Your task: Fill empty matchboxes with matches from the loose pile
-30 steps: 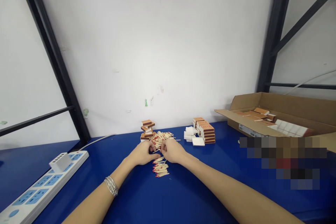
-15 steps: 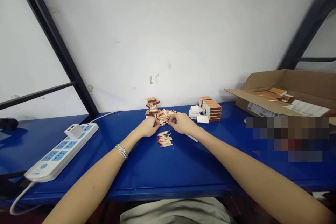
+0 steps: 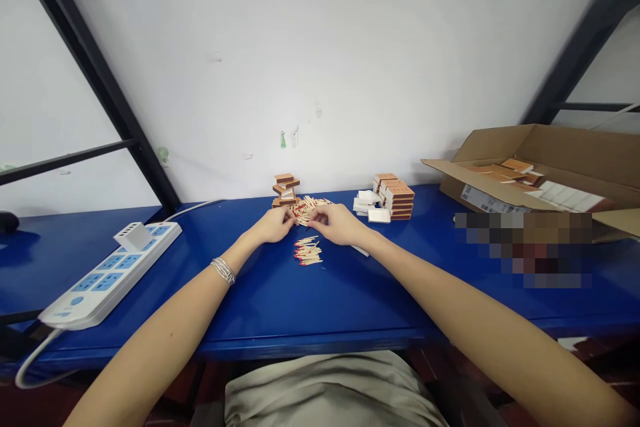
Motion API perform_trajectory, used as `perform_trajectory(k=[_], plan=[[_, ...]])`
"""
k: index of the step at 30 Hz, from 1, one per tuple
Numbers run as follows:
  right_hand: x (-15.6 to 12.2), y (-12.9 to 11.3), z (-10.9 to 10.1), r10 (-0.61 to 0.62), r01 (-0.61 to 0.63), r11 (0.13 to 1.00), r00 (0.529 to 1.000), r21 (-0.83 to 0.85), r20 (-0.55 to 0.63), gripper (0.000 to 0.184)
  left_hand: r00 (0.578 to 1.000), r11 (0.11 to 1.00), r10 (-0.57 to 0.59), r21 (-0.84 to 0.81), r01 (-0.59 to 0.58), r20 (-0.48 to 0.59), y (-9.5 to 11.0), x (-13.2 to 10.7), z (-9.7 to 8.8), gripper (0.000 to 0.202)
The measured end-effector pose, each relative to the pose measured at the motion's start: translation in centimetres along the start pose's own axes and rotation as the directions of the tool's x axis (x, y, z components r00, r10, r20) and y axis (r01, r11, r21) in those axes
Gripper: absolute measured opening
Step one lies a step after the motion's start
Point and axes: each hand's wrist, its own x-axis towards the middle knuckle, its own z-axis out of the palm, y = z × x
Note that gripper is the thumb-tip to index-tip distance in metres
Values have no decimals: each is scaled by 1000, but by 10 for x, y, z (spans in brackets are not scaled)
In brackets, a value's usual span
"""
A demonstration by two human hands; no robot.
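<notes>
A loose pile of red-headed matches (image 3: pixel 311 205) lies on the blue table, with my hands on either side of its front edge. My left hand (image 3: pixel 276 224), a silvery bracelet on its wrist, is closed in a pinch at the pile's left. Opposite it, my right hand (image 3: pixel 339 224) pinches with thumb and fingers close to the front matches. What either pinch holds is too small to make out. A smaller group of matches (image 3: pixel 308 251), heads mostly to the left, lies nearer me. Behind my left hand stands an uneven stack of matchboxes (image 3: pixel 285 191).
White matchbox trays (image 3: pixel 379 215) lie beside stacked brown matchboxes (image 3: pixel 399 197) at the right. Farther right, an open carton (image 3: pixel 453 181) holds more boxes. A power strip (image 3: pixel 107 280) lies left. A white piece (image 3: pixel 361 251) shows partly beneath my right forearm. The wall bounds the back.
My right hand has shifted slightly left along the pile, and its fingertips are nearer the left hand's. The whole view has tilted a little, moving the scene up. Both pinches stay closed.
</notes>
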Motion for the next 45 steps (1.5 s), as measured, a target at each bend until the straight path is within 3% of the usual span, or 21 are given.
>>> perform_trajectory(k=[5,9,15,20,26,28,29,31,33,36,45], plan=[[-2,-2,0,-31,29,999,995,26,93,11,999,983,-25,-181,30,27,3,-1,-2,16],[-1,2,1,5,-5,1000,1000,12,-13,12,995,919,-56,-386,82,77,13,-4,-2,16],[-1,-1,7,82,-64,984,991,169,-104,10,988,767,-86,-624,148,129,30,-7,-2,12],[0,-5,9,174,-135,968,970,213,-172,12,988,684,-91,-713,153,125,35,-10,-2,20],[0,-5,7,178,-155,979,966,133,-188,10,976,612,-154,-760,219,157,40,-12,-3,29],[1,-3,6,182,-164,982,961,98,-207,9,976,657,-157,-722,219,153,37,-11,-3,28],[1,-2,5,185,-169,982,958,89,-219,8,979,720,-158,-663,202,127,34,-10,-2,26],[2,0,2,188,-169,981,954,97,-233,6,992,887,-127,-444,125,25,27,-8,-2,20],[2,2,-1,173,-148,981,958,121,-227,6,997,983,-43,-181,30,-69,20,-7,-2,14],[2,1,-5,109,-79,985,975,156,-194,7,995,999,51,1,-51,-89,14,-6,-3,14],[-1,1,-4,-62,69,991,996,116,-68,10,995,993,93,79,-91,-22,12,-6,-2,19]])
